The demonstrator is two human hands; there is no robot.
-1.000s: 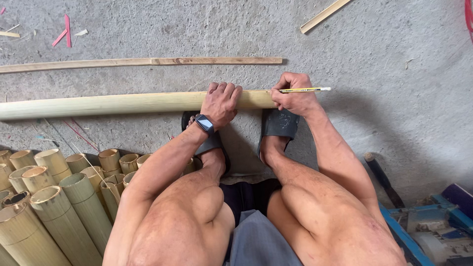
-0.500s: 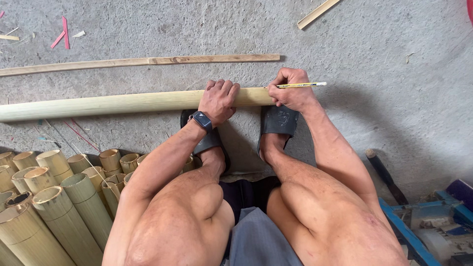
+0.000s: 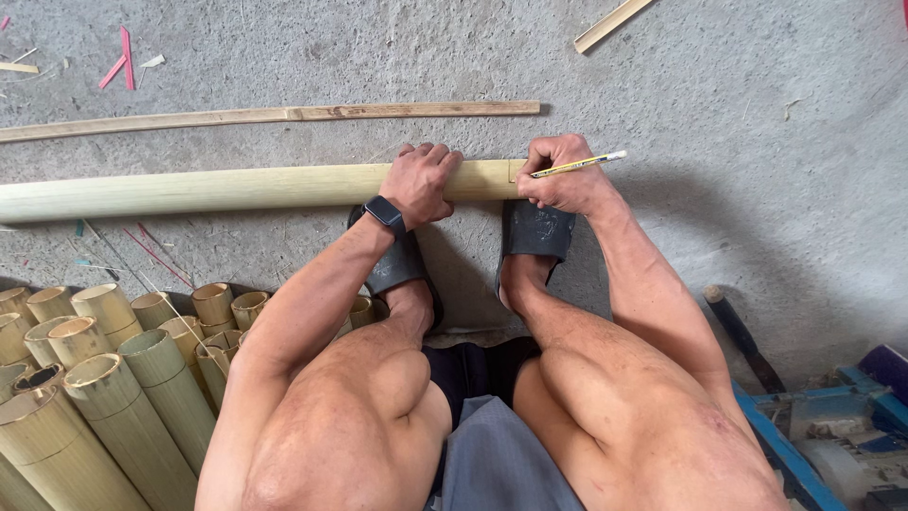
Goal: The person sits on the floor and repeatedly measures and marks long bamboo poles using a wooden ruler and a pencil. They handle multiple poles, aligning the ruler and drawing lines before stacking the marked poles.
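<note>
A long pale bamboo pole lies across the concrete floor in front of my feet. My left hand is clamped over the top of the pole near its right end, a dark watch on the wrist. My right hand sits at the pole's right end and holds a yellow pencil whose tip rests on the pole. Both feet wear dark slippers just below the pole.
A thin wooden strip lies parallel beyond the pole. Several cut bamboo tubes are piled at lower left. A dark-handled tool and a blue machine sit at lower right. Another wood strip lies at the top.
My left hand has slid slightly along the pole toward the right; the right hand with the pencil stays at the pole's end.
</note>
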